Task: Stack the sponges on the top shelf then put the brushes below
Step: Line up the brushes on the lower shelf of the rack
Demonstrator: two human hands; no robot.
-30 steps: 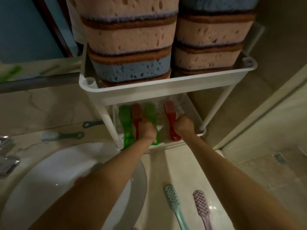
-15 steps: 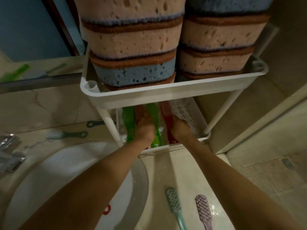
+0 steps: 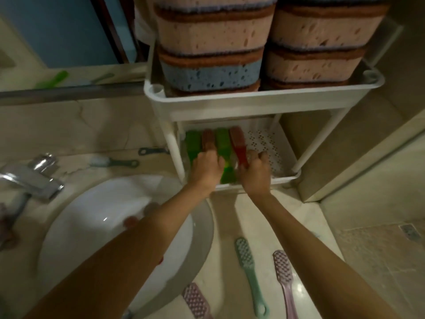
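Note:
Two stacks of pink and blue sponges [image 3: 211, 47] fill the top shelf [image 3: 253, 104] of a white rack. On the lower shelf [image 3: 273, 146] lie a green brush [image 3: 192, 143], a red brush [image 3: 208, 139], a second green brush [image 3: 224, 143] and a second red brush [image 3: 238, 141], side by side. My left hand [image 3: 205, 166] rests over the handles of the left red and middle green brushes. My right hand [image 3: 255, 171] grips the handle of the right red brush. On the counter lie a green brush [image 3: 247, 261], a pink brush [image 3: 282, 270] and another pink brush [image 3: 195, 300].
A white sink basin [image 3: 103, 215] with a chrome tap [image 3: 30, 178] sits at the lower left. Two dark-handled brushes [image 3: 112, 161] lie behind the sink next to the rack's leg. A wall corner [image 3: 345, 157] stands right of the rack.
Both hands pushed the brushes deeper under the top shelf, and the right red brush now lies against the others. The camera has shifted left and back a little.

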